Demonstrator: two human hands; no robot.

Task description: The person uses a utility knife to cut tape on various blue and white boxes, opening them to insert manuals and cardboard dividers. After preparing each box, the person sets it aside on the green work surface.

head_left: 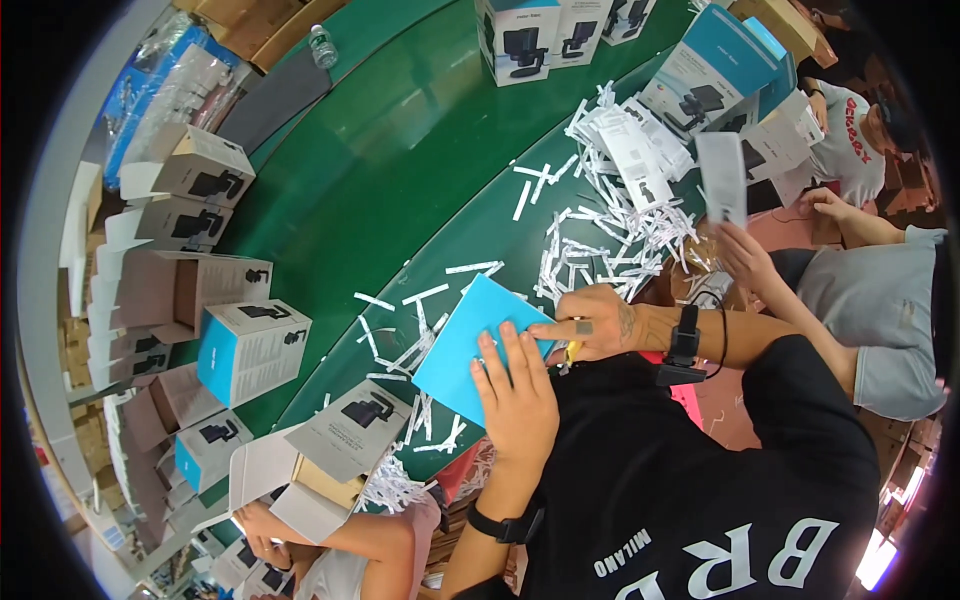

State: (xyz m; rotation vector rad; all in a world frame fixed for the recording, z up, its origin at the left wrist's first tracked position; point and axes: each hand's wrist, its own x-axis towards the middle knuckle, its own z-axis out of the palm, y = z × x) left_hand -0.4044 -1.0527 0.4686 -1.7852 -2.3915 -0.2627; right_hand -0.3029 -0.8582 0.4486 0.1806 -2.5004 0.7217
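A bright blue box (pixel 465 340) lies at the table's near edge, tilted diagonally. Flat on its top rests my left hand (pixel 520 395), fingers stretched out. My right hand (pixel 597 322) is at the box's right corner, its index finger reaching onto the blue face and its other fingers curled. Beneath those curled fingers a small yellow thing (pixel 573 350) pokes out; its kind is hidden. White printed paper strips (pixel 425 335) are scattered around the box on the green table (pixel 400 150).
A heap of paper strips (pixel 620 200) lies beyond my right hand. Printed cartons (pixel 255 350) line the left side, with more boxes (pixel 520 45) at the back. One co-worker's hand (pixel 745 255) lifts a white sheet; another person handles an open carton (pixel 350 430) at lower left.
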